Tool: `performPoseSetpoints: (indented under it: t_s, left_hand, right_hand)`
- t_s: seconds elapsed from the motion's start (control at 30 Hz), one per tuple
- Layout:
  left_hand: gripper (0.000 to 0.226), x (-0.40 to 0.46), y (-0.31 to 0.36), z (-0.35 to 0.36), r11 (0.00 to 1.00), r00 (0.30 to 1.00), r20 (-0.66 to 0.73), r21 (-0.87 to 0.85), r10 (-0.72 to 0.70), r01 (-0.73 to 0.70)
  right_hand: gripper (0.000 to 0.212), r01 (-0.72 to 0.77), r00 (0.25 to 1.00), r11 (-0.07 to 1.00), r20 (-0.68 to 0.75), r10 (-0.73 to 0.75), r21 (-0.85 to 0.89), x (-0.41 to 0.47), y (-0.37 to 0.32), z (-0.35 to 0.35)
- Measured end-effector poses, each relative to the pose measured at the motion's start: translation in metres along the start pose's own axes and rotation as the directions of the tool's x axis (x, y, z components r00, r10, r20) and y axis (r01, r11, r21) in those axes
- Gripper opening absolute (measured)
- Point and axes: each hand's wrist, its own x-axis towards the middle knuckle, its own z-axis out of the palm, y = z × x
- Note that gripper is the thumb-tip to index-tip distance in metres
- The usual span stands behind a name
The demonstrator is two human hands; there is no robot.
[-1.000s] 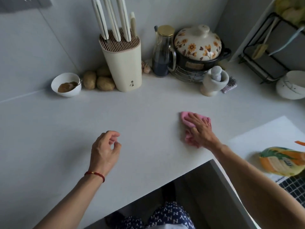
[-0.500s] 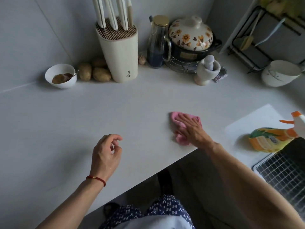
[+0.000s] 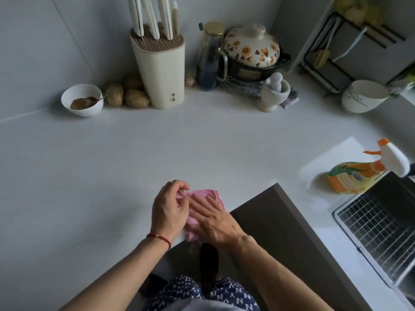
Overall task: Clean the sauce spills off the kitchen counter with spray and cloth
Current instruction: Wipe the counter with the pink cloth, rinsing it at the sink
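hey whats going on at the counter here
A person is wiping the white kitchen counter with a pink cloth at its front edge. The right hand presses flat on the cloth, and the left hand pinches its far corner. The orange spray bottle lies unused to the right, beside the sink rack.

Pink cloth point(image 3: 197, 199) bunched at counter point(image 3: 202, 142) edge

Pink cloth point(image 3: 203, 199) on white counter point(image 3: 157, 153). Spray bottle point(image 3: 354, 176): orange/yellow/green label, white head, orange trigger. Cream knife block point(image 3: 160, 70). Pot lid point(image 3: 251, 49): cream, orange-brown flowers. White bowl point(image 3: 82, 99), brown sauce. Red bracelet point(image 3: 159, 238). Navy trousers point(image 3: 202, 295), white letter print.
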Motion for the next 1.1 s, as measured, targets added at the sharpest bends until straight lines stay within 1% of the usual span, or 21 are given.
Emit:
performPoseSetpoints:
  t_s: [0.03,0.07,0.13,0.17,0.23,0.27,0.3,0.37,0.4,0.47,0.5,0.57,0.6,0.63,0.7,0.77,0.8,0.83,0.9,1.0,1.1]
  left_hand:
    - [0.031,0.003,0.005,0.002,1.0,1.0,-0.001,-0.001,0.007,-0.007]
    - [0.033,0.004,0.007,0.0,1.0,1.0,-0.002,0.001,0.002,-0.002]
    - [0.035,0.002,0.003,-0.009,0.999,0.998,-0.051,0.015,-0.037,0.038]
    - [0.036,-0.001,-0.003,-0.016,0.997,0.995,-0.073,0.033,-0.072,0.075]
    - [0.036,-0.01,-0.015,-0.025,0.983,0.977,-0.135,0.061,-0.163,0.173]
    - [0.036,-0.019,-0.021,-0.028,0.972,0.963,-0.167,0.073,-0.21,0.224]
    - [0.036,-0.026,-0.026,-0.029,0.96,0.949,-0.189,0.074,-0.253,0.27]
    - [0.036,-0.036,-0.031,-0.031,0.947,0.934,-0.219,0.089,-0.284,0.308]
    - [0.036,-0.041,-0.033,-0.03,0.944,0.934,-0.228,0.118,-0.275,0.307]
    - [0.036,-0.051,-0.035,-0.032,0.947,0.949,-0.226,0.183,-0.22,0.263]
    - [0.036,-0.056,-0.037,-0.037,0.946,0.949,-0.241,0.203,-0.203,0.254]
    - [0.036,-0.064,-0.044,-0.05,0.936,0.937,-0.264,0.204,-0.229,0.286]
    - [0.036,-0.069,-0.048,-0.057,0.928,0.925,-0.281,0.198,-0.256,0.316]
    - [0.037,-0.077,-0.054,-0.064,0.919,0.913,-0.296,0.192,-0.281,0.345]
    - [0.037,-0.085,-0.066,-0.077,0.902,0.89,-0.323,0.181,-0.322,0.392]
    - [0.037,-0.09,-0.077,-0.087,0.892,0.87,-0.343,0.155,-0.354,0.425]
    - [0.037,-0.092,-0.082,-0.092,0.895,0.87,-0.341,0.145,-0.356,0.423]
    - [0.037,-0.093,-0.087,-0.095,0.901,0.876,-0.329,0.134,-0.353,0.413]
    - [0.037,-0.09,-0.092,-0.096,0.914,0.892,-0.295,0.116,-0.341,0.388]
    - [0.036,-0.081,-0.095,-0.1,0.939,0.926,-0.221,0.09,-0.306,0.332]
    - [0.035,-0.069,-0.094,-0.11,0.958,0.949,-0.158,0.043,-0.274,0.284]
  right_hand:
    - [0.065,0.009,1.0,1.0,0.001,-0.009,-0.027,-0.008,0.03,-0.007]
    - [0.064,-0.081,0.997,0.996,-0.004,0.081,-0.025,-0.019,0.062,-0.013]
    - [0.065,-0.326,0.943,0.945,-0.076,0.323,-0.034,-0.027,0.117,-0.018]
    - [0.068,-0.404,0.912,0.913,-0.106,0.397,-0.059,-0.02,0.13,-0.019]
    - [0.07,-0.523,0.846,0.853,-0.129,0.517,-0.009,0.012,0.12,-0.025]
    - [0.069,-0.515,0.848,0.857,-0.127,0.514,0.03,0.031,0.1,-0.024]
    - [0.067,-0.442,0.886,0.895,-0.128,0.446,0.06,0.048,0.074,-0.022]
    - [0.063,-0.182,0.975,0.982,-0.12,0.186,0.048,0.076,0.01,-0.01]
    - [0.064,-0.04,0.997,0.998,-0.07,0.043,0.046,0.083,-0.018,0.0]
    - [0.062,0.18,0.984,0.984,0.005,-0.18,0.011,0.077,-0.045,0.016]
    - [0.061,0.299,0.954,0.954,0.029,-0.299,-0.003,0.07,-0.036,0.02]
    - [0.058,0.417,0.909,0.909,-0.024,-0.417,-0.004,0.055,0.015,0.015]
    - [0.057,0.398,0.915,0.916,-0.054,-0.4,-0.047,0.048,0.049,0.01]
    - [0.057,0.308,0.946,0.947,-0.074,-0.315,-0.092,0.042,0.081,0.002]
    - [0.06,0.055,0.995,0.996,-0.078,-0.06,-0.065,0.04,0.121,-0.016]
    - [0.064,-0.208,0.968,0.977,-0.133,0.211,0.035,0.053,0.101,-0.022]
    - [0.064,-0.285,0.942,0.956,-0.163,0.292,0.063,0.059,0.07,-0.017]
    - [0.064,-0.288,0.939,0.954,-0.17,0.298,0.077,0.062,0.036,-0.008]
    - [0.061,-0.152,0.97,0.986,-0.182,0.162,0.069,0.063,-0.033,0.015]
    - [0.062,0.032,0.996,0.999,-0.078,-0.031,0.003,0.046,-0.122,0.05]
    - [0.061,0.201,0.978,0.979,0.063,-0.198,-0.044,0.021,-0.126,0.048]
